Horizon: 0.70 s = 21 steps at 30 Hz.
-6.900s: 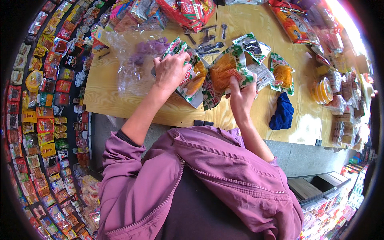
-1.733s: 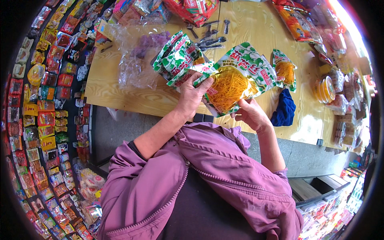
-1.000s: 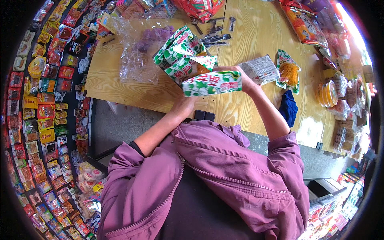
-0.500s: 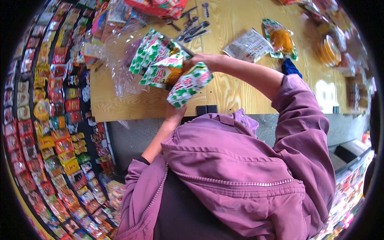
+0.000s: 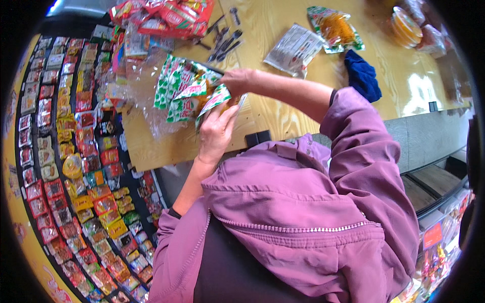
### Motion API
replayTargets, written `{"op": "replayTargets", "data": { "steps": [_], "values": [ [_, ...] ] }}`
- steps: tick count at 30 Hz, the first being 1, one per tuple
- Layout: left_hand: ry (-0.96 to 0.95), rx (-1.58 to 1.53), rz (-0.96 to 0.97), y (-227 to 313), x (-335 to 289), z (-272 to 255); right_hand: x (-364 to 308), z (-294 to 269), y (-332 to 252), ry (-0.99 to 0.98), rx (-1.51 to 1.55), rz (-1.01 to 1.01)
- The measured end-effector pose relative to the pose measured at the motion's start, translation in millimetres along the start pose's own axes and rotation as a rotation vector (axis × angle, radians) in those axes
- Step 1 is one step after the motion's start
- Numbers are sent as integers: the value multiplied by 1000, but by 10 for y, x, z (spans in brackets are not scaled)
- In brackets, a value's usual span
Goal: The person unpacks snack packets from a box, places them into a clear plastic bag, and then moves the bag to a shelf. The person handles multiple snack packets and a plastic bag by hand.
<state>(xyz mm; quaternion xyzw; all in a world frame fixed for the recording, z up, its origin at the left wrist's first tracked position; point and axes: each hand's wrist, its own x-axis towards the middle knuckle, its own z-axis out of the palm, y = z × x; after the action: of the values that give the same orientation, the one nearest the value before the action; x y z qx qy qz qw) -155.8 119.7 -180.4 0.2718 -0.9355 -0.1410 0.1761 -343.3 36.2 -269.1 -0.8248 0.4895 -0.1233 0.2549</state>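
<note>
Just over the table's near left part, my left hand pinches a green-and-white snack packet between thumb and fingers. My right hand is closed beside the packet's upper end. A dark slim rod juts out leftward from it; its kind cannot be made out. The right fingertips are partly hidden by the packet. More green-and-white packets of the same print, with orange strips showing, lie just left of my hands. Crinkled clear plastic wrap spreads beneath and left of them.
Black plastic spoons and a red snack bag lie farther back. Rightward are a silver pouch, another green-and-white packet, a dark blue cloth and an orange tub. Racks of packaged snacks stand at the left.
My left hand has come up from beneath the packet into plain view, gripping it. The packet has turned and moved slightly left with my right hand. The whole view has shifted and tilted.
</note>
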Motion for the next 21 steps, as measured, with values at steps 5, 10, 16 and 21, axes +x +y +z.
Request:
{"op": "replayTargets", "data": {
  "steps": [5,10,16,21],
  "values": [
    [22,123,42,-218,49,76,-764,-120,118,563,129,39],
    [186,-364,-229,-114,273,108,-1831,-773,1560,1096,-82,691],
    [122,-531,-274,-104,282,80,-2795,-808,2691,461,48,1450],
    [-90,-513,-188,-97,237,-15,-2826,-726,2860,618,474,1135]
  ]
}}
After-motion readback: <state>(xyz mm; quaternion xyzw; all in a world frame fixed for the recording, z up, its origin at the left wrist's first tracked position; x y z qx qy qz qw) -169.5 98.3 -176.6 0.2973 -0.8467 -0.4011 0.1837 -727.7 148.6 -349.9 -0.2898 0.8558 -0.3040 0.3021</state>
